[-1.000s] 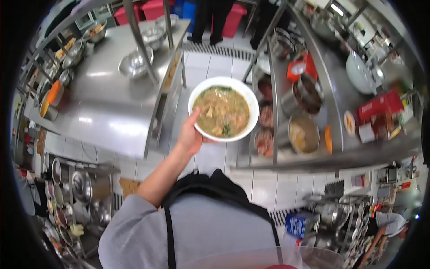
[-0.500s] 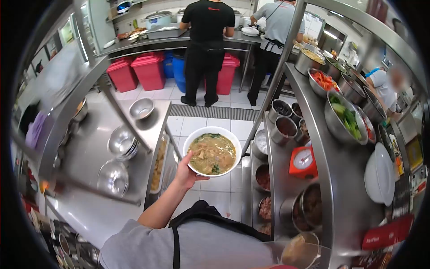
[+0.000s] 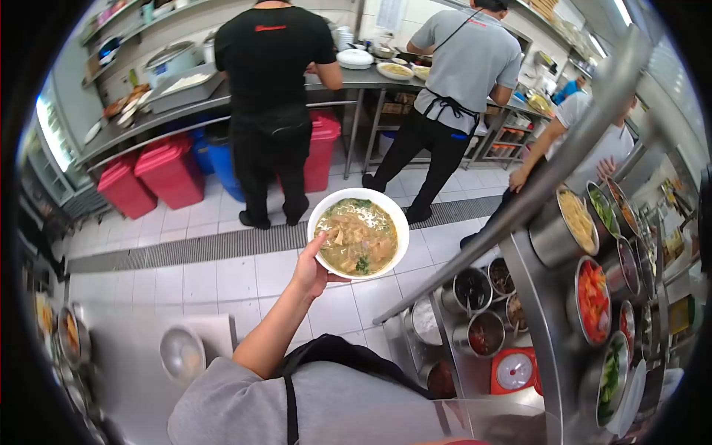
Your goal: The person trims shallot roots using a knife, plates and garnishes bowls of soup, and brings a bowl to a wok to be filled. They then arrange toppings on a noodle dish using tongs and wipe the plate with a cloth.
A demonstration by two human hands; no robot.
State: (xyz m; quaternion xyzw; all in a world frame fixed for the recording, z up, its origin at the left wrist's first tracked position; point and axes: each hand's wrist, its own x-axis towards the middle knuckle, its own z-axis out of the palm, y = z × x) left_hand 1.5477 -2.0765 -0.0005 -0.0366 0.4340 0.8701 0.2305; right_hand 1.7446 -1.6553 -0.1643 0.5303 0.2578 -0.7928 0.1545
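A white bowl (image 3: 357,233) filled with greenish-brown soup, with pale chunks and green leaves in it, is held level in front of my chest. My left hand (image 3: 310,268) grips it from the lower left, the thumb over the rim and the fingers underneath. Tiled floor lies beneath the bowl. My right hand is not in view.
Two people (image 3: 276,96) (image 3: 461,89) stand at the back counter (image 3: 356,76), backs turned. A third person (image 3: 593,130) is at the right. Red bins (image 3: 169,172) sit under the counter. A metal shelf post (image 3: 519,200) and ingredient containers flank the right; a steel table (image 3: 133,371) is at left.
The view has moved forward between the tables, and the people and back counter are nearer. The bowl has stayed in my left hand. A third person has come closer at the right.
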